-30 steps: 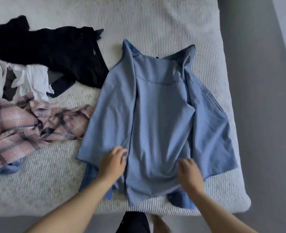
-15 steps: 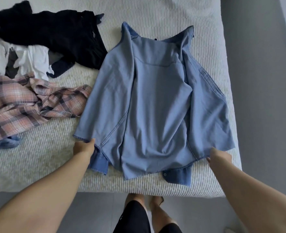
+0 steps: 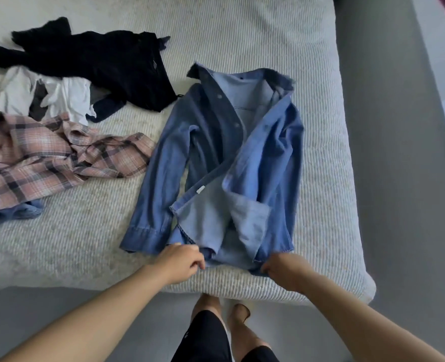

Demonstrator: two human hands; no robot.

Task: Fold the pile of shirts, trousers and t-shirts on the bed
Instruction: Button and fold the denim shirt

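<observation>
The blue denim shirt (image 3: 216, 158) lies in front of you near the bed's near edge, front side up and unbuttoned, collar at 12 o'clock and hem at 6 o'clock. Its plackets fall open, so the paler inside shows down the middle, and one sleeve runs down the 9 o'clock side to a cuff near the hem. The other front panel is rumpled and folded over on the 3 o'clock side (its lower corner is turned back, pale side out).

Your left hand (image 3: 180, 262) sits at the hem's 7 o'clock corner, fingers curled and pinching the fabric edge just beside the cuff. Your right hand (image 3: 281, 267) is at the 5 o'clock corner, fingers curled under and gripping the hem there. Both hands are low over the mattress, close to its edge.

Out at 9 o'clock from the shirt lies the pink plaid shirt (image 3: 46, 158), crumpled, one end nearly touching the denim sleeve. A bit of another blue garment (image 3: 14, 214) shows beneath its near edge. At 10 o'clock is a white garment (image 3: 67, 97), bunched, and beyond it, at 11 o'clock, a black garment (image 3: 106, 64) spread out, its tip close to the denim shoulder. All rest on the ribbed pale bed cover (image 3: 242, 30). Grey floor (image 3: 399, 126) lies at 3 o'clock.
</observation>
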